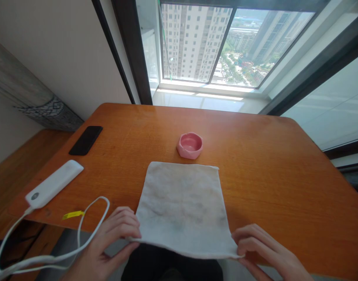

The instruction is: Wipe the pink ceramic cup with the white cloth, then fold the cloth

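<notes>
Holding hands: the left hand (117, 234) pinched the near left corner of a white cloth (184, 199) between thumb and fingers; the right hand (263, 249) gripped the near right corner the same way.
Cloth: it lay spread at the near middle of the desk (272, 168), faintly marked, its far hem just beside a pink bowl (189, 151) but apart from it.
Near hem: it sagged a little between the two grips, roughly at the desk's near edge; how much overhung was hard to tell.
Good handling: light, even tension on both corners seemed best, with the hands level, since soft fabric would likely have rumpled if one side led the other.
Bowl side: a far push could have nudged the bowl, so low, slow motion looked wiser.
Left margin: a white cable (32, 260) with a yellow tag (73, 214) looped close by the left hand and ran to a white device (56, 183); a black phone (86, 140) lay farther off. A wide leftward swing risked a snag.
Right margin: a broad stretch of wood reached to the right edge, giving the right hand more room.
</notes>
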The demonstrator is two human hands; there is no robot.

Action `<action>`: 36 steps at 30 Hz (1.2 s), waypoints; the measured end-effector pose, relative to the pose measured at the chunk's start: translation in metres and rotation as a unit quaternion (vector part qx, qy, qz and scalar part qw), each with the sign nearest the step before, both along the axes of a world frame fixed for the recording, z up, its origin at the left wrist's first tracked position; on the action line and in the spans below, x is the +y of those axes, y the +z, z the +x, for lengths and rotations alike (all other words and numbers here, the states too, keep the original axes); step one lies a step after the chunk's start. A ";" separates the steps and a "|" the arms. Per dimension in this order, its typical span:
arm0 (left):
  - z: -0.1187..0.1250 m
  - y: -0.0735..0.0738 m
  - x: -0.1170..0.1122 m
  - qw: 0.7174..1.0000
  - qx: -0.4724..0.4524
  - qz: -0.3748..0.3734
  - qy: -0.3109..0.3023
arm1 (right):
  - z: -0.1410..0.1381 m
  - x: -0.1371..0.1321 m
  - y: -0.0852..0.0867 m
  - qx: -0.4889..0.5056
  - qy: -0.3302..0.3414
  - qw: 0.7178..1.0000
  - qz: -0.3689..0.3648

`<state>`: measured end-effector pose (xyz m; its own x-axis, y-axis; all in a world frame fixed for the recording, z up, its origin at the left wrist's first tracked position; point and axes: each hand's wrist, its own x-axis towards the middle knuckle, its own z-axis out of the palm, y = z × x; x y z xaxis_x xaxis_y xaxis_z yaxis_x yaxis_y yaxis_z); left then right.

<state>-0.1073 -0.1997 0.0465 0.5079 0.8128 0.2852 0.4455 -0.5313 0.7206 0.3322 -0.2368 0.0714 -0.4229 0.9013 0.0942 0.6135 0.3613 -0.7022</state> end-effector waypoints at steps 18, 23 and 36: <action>0.035 -0.040 0.174 0.989 0.067 -0.043 0.122 | -0.003 0.172 -0.061 0.005 -0.094 0.996 0.010; 0.036 -0.040 0.171 0.987 0.067 -0.052 0.134 | -0.007 0.174 -0.064 0.009 -0.145 0.989 0.010; 0.053 -0.028 0.148 0.975 0.096 0.126 0.158 | -0.017 0.162 -0.053 -0.040 -0.161 0.967 0.196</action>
<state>-0.0545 -0.0522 0.0189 0.3072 0.8537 0.4205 0.7295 -0.4950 0.4721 0.3151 -0.0752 0.0185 -0.1467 0.8893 0.4331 0.7845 0.3713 -0.4967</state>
